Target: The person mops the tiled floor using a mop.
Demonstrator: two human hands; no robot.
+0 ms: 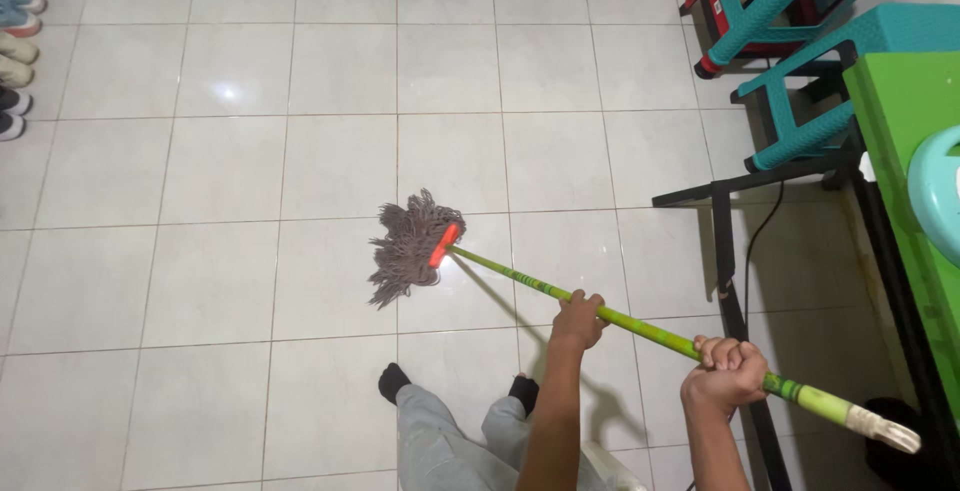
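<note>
Head view: person stands on white tile floor (230, 281), both hands on a green mop handle (640, 326). Left hand (579, 319) wrapped round mid-shaft, steering; right hand (727, 373) clamped near the top end, driving. Handle slants down-left so the grey string mop head (408, 244) lies flat on the tiles, ahead of the black-socked feet (393, 382). Teal stools (800, 11) and green table (905, 111) at right, shoes (18, 46) along the left edge.

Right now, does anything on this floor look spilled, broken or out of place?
Nothing stands out. The white tiled floor shows glare but no spill. The grey mop head lies flat on it; the left hand and right hand grip the green handle. The shoes are lined up.
</note>
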